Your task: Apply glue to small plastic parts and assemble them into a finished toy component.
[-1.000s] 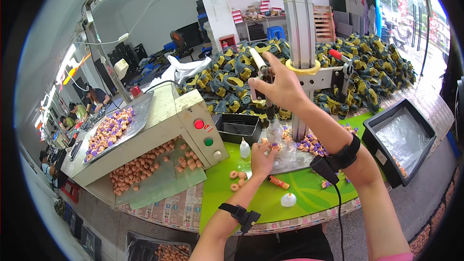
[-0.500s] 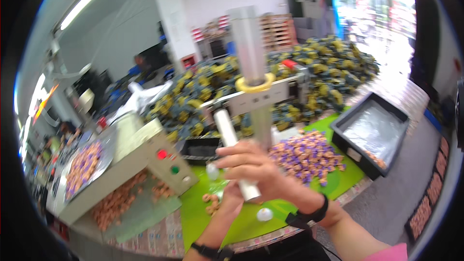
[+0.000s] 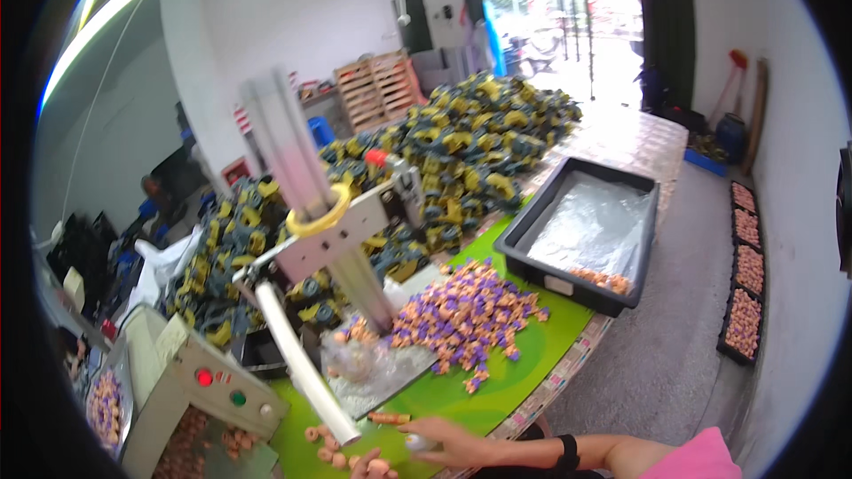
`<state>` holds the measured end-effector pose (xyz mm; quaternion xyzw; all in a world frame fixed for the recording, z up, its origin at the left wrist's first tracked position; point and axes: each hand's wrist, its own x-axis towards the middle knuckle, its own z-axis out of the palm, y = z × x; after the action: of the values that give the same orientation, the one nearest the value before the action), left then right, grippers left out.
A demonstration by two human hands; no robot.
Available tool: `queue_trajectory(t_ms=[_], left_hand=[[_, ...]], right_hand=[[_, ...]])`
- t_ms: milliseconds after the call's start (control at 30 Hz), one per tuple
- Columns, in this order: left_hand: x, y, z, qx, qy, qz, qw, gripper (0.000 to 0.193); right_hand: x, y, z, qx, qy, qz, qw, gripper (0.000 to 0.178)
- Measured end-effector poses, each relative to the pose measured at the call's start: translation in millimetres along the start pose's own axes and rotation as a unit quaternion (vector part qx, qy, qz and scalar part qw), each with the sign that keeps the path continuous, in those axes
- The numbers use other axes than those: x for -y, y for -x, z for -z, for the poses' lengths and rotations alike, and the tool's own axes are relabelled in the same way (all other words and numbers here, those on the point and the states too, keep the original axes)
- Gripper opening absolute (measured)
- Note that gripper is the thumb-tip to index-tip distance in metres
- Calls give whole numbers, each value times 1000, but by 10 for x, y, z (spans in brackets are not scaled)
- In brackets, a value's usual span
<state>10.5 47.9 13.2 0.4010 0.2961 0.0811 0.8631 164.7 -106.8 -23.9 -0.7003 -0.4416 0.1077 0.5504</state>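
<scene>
Right hand (image 3: 444, 443): low at the lower edge, palm down over the green mat, fingers loosely spread and lightly curled; a small white rounded piece (image 3: 417, 443) sits under the fingertips, and I cannot tell whether it is pinched or only touched.
Left hand (image 3: 373, 466): only the fingertips show at the bottom edge, holding small orange rings (image 3: 377, 464); how far open it is cannot be told.
Wristband: black band (image 3: 568, 452) on the right forearm, beside a pink sleeve (image 3: 697, 459).
White tube (image 3: 306, 372): long, slanted, its lower end just beside the right hand, its upper end near the press frame.
Orange rings on the mat (image 3: 324, 443): a few loose ones just left of the hands.
Press (image 3: 342, 239): tilted metal post with a yellow ring (image 3: 321, 213) around it and a pale cross plate.
Clear bag (image 3: 355, 359): crumpled plastic at the foot of the post, some orange pieces in it.
Purple and orange pieces (image 3: 466, 315): a heap on the green mat (image 3: 497, 390), between the post and the black tray.
Black tray (image 3: 581, 244): rectangular, lined with clear film, a few orange pieces in its near corner.
Beige machine (image 3: 204, 390): box at lower left with one red and one green round button.
Yellow and dark parts (image 3: 461, 137): a big pile along the far side of the bench.
Floor trays (image 3: 744, 257): dark trays of orange pieces along the right wall.
</scene>
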Motion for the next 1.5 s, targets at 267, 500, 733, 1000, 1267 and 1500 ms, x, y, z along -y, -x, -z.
queue_trajectory(t_ms=[267,500,733,1000,1267,1500], left_hand=[[275,9,-47,133,152,37,979,34],[385,91,-20,108,164,27,980,33],[409,72,-14,143,156,29,977,34],[457,70,-28,142,135,9,981,35],[439,52,-61,141,134,6,981,35],[449,51,-47,139,133,8,981,36]], right_hand=[[203,-4,322,-4,34,-3,999,39],[325,195,449,25,-46,-35,998,50],[415,349,422,-84,-256,-185,945,51],[434,303,418,-69,-146,-38,986,42],[422,293,420,-72,-105,-14,992,38],[420,276,411,-66,-96,-12,993,38]])
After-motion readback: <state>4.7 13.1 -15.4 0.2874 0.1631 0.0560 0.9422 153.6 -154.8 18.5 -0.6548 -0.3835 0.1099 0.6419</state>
